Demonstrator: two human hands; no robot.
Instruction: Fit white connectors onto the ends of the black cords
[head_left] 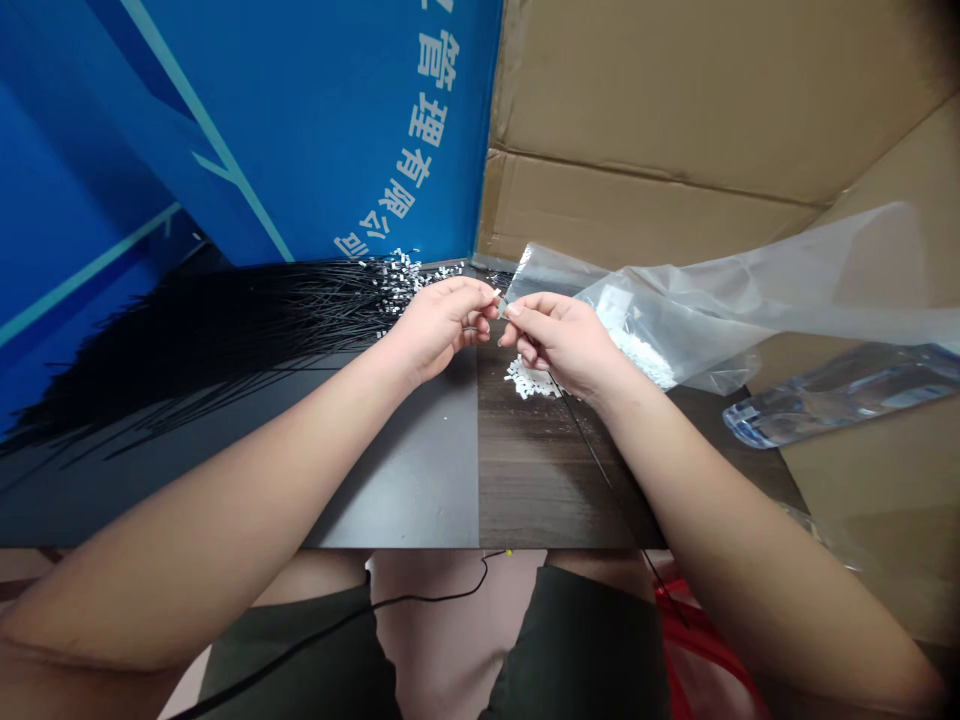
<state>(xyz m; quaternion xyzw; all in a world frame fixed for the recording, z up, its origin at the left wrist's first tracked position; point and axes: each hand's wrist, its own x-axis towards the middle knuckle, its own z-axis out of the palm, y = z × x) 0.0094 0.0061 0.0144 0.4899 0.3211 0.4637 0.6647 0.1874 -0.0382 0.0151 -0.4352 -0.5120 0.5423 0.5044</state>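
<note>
So far, white-tipped black wires (225,345) fan out at nine o'clock — left hand (442,325) and right hand (559,340) grasp a small white clip (497,300), with loose clips (529,380) left at six.

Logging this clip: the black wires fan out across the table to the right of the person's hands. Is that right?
Not quite. The head view shows the black wires fanning out across the table to the left of the person's left hand and right hand, not the right.
</note>
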